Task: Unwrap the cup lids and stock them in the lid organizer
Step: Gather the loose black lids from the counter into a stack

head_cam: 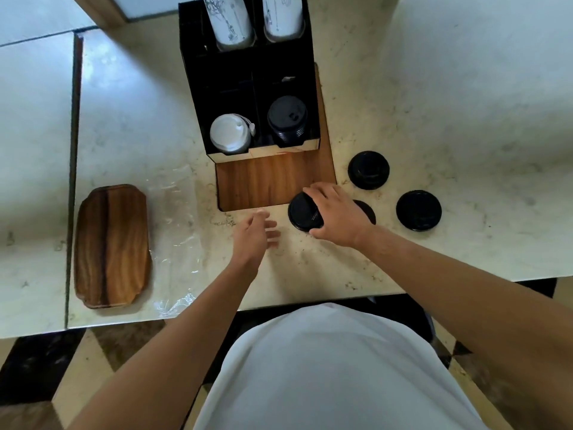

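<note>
My right hand grips a black cup lid just above the counter, at the front right corner of the organizer's wooden base. My left hand hovers to the left of that lid with relaxed fingers, holding nothing. The black lid organizer stands behind, with a stack of white lids in its left front slot and a stack of black lids in its right one. Loose black lids lie on the counter to the right; another is partly hidden under my right hand.
Crumpled clear plastic wrap lies on the marble counter left of the organizer. A wooden tray sits further left. Two stacks of paper cups stand in the organizer's rear slots. The counter's front edge runs just before my body.
</note>
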Tool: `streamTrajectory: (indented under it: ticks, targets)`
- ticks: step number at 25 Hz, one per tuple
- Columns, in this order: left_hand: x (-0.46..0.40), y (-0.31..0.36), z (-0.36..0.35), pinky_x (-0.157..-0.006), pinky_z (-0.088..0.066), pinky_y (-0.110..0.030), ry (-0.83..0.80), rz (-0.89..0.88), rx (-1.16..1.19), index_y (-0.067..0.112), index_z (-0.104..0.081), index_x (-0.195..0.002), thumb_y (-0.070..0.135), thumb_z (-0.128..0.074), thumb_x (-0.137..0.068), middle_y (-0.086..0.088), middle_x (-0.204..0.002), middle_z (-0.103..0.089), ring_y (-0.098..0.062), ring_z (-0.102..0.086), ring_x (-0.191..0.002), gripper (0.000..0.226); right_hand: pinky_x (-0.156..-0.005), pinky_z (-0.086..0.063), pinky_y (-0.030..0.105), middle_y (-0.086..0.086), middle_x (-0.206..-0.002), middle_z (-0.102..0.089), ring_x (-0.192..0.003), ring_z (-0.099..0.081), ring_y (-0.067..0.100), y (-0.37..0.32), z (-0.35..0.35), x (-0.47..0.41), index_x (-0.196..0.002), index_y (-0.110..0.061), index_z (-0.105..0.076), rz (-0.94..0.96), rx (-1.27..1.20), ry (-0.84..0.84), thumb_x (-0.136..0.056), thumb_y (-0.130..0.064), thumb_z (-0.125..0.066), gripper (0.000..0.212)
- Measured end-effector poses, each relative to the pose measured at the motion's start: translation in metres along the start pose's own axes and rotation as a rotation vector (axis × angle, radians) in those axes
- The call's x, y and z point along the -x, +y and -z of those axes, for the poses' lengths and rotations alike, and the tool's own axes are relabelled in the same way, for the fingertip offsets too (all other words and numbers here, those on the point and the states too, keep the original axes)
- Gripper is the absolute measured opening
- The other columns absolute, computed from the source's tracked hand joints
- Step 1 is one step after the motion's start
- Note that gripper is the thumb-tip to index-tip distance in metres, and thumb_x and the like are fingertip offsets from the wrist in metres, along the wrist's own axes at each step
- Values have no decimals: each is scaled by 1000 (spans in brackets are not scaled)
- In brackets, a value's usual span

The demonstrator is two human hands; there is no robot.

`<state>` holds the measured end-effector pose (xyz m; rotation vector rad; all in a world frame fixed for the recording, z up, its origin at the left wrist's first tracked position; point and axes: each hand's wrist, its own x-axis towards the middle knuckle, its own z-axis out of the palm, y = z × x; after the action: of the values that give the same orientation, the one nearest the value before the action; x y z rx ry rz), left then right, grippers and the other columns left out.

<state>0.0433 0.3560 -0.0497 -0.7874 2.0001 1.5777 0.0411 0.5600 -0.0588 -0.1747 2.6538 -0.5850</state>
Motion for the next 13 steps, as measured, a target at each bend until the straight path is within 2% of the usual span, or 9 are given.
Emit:
streamTrajectory:
  ticks: [4,9,11,13]
  targets:
    - [-11,3,-1,-78,-63,-40,-75,115,74,11,-66,-113,41,-37,-108,-13,-106,-74,-29,-75,-93,42,-114,-41,46,10,-151,-40,-140,-38,32,-2,-5,-5,-154,-18,-32,-39,-24,18,-81,-36,-78,88]
    - [-16,4,6,-85,-61,-48,-224,269,315,8,-69,-117,54,-39,-104,-18,-108,-77,-34,-76,-97,56,-107,-43,35,5,-145,-43,-132,-43,20,-22,3,11,-152,-25,-31,-104,-329,181,-78,-49,-76,89]
    - [-18,3,5,-93,-59,-50,-342,329,385,14,-76,-117,59,-44,-99,-15,-114,-76,-32,-74,-104,58,-105,-42,31,1,-144,-42,-129,-43,15,-37,2,21,-151,-30,-29,-96,-426,157,-76,-57,-74,92]
    - [-15,3,-1,-93,-58,-48,-443,417,503,16,-76,-119,61,-52,-93,-15,-123,-74,-31,-72,-110,57,-107,-43,33,-1,-143,-42,-131,-42,16,-47,-2,30,-151,-31,-28,-67,-409,104,-75,-60,-73,93]
